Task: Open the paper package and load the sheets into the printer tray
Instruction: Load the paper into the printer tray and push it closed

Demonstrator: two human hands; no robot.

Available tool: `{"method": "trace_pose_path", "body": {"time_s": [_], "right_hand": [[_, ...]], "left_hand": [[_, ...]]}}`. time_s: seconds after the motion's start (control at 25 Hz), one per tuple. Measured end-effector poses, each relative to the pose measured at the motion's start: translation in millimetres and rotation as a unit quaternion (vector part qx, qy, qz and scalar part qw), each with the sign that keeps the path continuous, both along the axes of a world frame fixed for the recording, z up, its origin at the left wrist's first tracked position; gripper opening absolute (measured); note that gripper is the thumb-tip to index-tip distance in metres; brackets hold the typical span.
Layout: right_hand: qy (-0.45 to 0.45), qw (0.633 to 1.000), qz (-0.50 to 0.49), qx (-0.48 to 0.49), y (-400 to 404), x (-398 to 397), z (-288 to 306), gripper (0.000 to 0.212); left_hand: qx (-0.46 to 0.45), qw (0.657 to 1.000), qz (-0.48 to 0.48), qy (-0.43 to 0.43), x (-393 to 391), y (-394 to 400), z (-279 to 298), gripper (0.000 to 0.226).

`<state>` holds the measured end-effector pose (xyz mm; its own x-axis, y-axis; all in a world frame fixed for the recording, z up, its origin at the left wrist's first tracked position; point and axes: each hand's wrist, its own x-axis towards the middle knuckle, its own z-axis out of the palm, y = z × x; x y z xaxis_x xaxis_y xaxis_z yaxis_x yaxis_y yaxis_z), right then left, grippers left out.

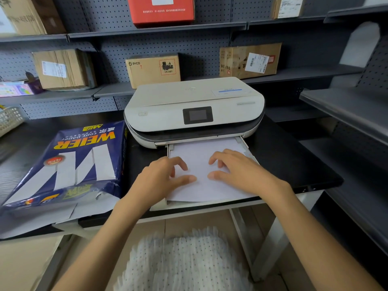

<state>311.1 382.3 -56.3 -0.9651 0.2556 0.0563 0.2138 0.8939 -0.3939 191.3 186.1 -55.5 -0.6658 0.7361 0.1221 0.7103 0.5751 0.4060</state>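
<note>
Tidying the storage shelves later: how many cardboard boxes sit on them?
6: top shelf, brown at left, red box, one at right; middle shelf, left box, Pico box, right box. Others may lie out of frame.

sheets (201, 152): far end hidden inside printer (193, 110) | tray (241, 141): floor covered | paper package (63, 162): near-left corner cut by frame edge | basket (9, 119): cut at left edge

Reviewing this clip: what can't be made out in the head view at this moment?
- Thickness of the white sheet stack: left hand and right hand cover it.
- Pulled-out white printer tray: its floor lies under the sheets.
- Torn near end of the blue copy-paper package: remaining sheets hidden by wrapper.
- Grey printer screen: too small to read.
</note>
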Motion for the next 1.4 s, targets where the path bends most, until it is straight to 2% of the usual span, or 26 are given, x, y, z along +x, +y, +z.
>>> {"method": "trace_pose_path", "body": {"time_s": [0.2,0.4,0.6,0.92,1.4], "right_hand": [[0.026,0.996,0.07,-0.04,-13.2,18.4,-6.0,0.034],[0.041,0.995,0.081,-0.044,-16.1,33.1,-8.5,0.032],[0.048,0.995,0.087,-0.032,-12.9,36.9,-7.1,0.034],[0.062,0.993,0.092,-0.028,-8.0,36.0,-10.8,0.031],[0.064,0.993,0.098,-0.014,-2.7,27.0,-13.9,0.028]], "left_hand": [[0.002,1.0,-0.015,0.011,23.6,-9.4,-2.4,0.046],[0.059,0.997,-0.038,-0.022,32.2,-14.7,-6.1,0.045],[0.047,0.997,-0.055,-0.028,34.1,-16.5,-6.7,0.046],[-0.026,0.996,-0.037,0.083,38.3,-17.2,-5.8,0.04],[-0.023,0.989,-0.065,0.128,30.6,-13.9,-9.4,0.037]]}}
